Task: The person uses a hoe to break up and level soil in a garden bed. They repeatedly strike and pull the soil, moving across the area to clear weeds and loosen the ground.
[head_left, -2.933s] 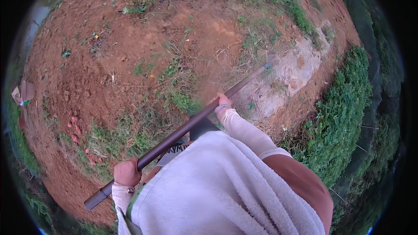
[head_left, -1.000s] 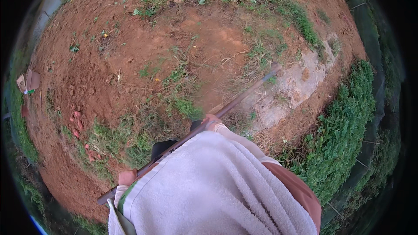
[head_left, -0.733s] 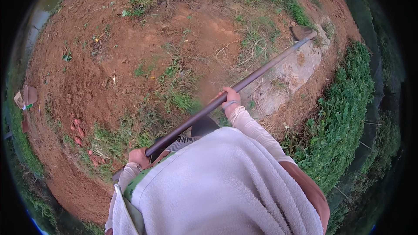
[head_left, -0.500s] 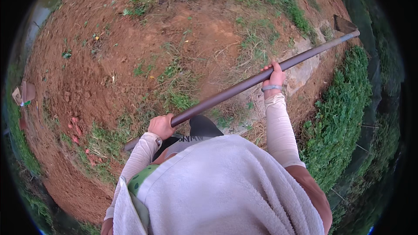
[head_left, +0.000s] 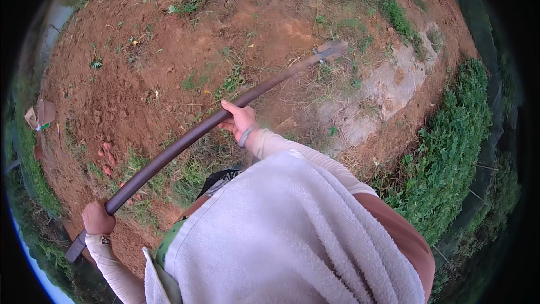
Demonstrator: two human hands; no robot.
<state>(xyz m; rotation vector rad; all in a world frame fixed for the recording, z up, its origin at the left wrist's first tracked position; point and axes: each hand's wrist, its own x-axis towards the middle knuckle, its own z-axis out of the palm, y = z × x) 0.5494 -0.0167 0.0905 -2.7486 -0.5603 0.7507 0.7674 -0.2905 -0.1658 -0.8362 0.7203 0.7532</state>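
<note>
Both my hands grip a long brown-handled hoe (head_left: pixel 177 147) that slants from lower left to upper right. My left hand (head_left: pixel 99 218) is wrapped round the handle near its butt end, out at the left of my body. Farther up the shaft, my right hand (head_left: pixel 241 121) holds it ahead of my chest, thumb along the handle. The hoe's head (head_left: pixel 332 50) is over or on the grassy soil beyond; motion blurs it, so I cannot tell whether it touches the ground.
Several reddish tubers (head_left: pixel 108 156) lie on the soil at left, with a brown bucket (head_left: pixel 46 112) beyond. Pale bare ground (head_left: pixel 388 93) lies right of the hoe. Dense green plants (head_left: pixel 450 163) and dark netting (head_left: pixel 495 112) border the right. A whitish towel (head_left: pixel 292 236) drapes over me.
The hoe's head has swung from far right to the middle. My right hand has moved left; my left hand has gone outward and down to the left. Both still grip the handle.
</note>
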